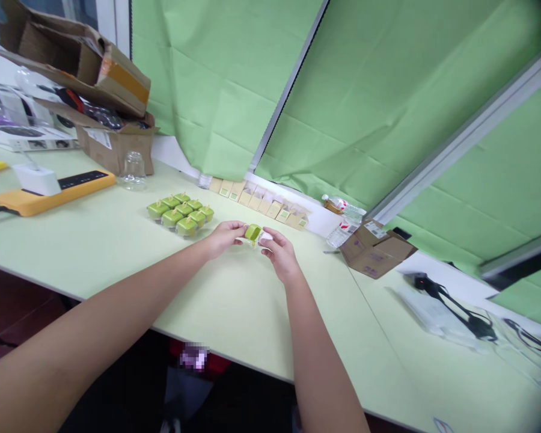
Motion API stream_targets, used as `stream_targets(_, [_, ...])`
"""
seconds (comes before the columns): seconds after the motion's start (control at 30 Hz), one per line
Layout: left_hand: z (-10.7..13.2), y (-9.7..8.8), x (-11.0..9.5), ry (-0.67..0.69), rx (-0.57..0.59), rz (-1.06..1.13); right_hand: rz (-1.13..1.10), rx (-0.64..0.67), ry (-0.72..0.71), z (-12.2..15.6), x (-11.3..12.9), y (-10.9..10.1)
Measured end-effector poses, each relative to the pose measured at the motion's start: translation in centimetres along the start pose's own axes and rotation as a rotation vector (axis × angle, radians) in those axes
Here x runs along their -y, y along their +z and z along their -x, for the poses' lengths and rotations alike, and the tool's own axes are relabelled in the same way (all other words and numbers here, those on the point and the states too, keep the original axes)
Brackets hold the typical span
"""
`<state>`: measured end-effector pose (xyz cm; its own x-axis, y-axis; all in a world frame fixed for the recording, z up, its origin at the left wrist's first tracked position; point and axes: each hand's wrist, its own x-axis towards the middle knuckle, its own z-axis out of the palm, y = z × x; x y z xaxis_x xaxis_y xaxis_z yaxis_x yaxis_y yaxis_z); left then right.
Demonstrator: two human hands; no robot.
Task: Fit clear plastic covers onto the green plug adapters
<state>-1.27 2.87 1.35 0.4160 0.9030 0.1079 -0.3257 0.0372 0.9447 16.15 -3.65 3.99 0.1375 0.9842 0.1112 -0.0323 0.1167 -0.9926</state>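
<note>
Above the pale green table, my left hand pinches a small green-topped container by its left side. My right hand is closed, thumb and fingers gripping a small white piece right beside the container. What that white piece is cannot be made out, nor whether it touches the container. To the left of my left hand stands a tight grid of several similar green-lidded clear containers. Behind both hands, a row of small tan card boxes runs along the wall.
A clear jar and an orange power strip with a white plug lie left. Opened cardboard boxes are stacked behind them. Plastic bottles and a cardboard box stand right, with black cables beyond. Green blinds hang behind.
</note>
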Motion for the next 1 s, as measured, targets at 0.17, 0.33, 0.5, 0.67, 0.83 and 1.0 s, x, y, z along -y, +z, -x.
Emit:
stream_targets(0.17, [-0.3,-0.2,0.2,0.061,0.015,0.020,0.081,-0.071,-0.094,-0.3,-0.3,-0.1])
stream_targets(0.33, [-0.5,-0.2,0.3,0.082,-0.037,0.044,0.101,-0.038,-0.196,-0.3,-0.6,0.3])
stream_targets(0.5, [-0.3,0.2,0.2,0.075,-0.039,0.068,0.170,-0.051,-0.264,-0.3,-0.8,0.8])
stream_targets(0.67, [-0.1,0.4,0.1,0.024,-0.021,0.111,0.203,-0.038,-0.302,-0.1,-0.6,0.9])
stream_targets(0.83, [-0.3,0.3,0.2,0.020,-0.018,0.148,0.233,-0.047,-0.321,0.0,-0.3,1.0])
stream_targets(1.0, [-0.4,0.5,0.5,0.032,-0.040,0.213,0.266,-0.066,-0.326,-0.1,-0.7,1.1])
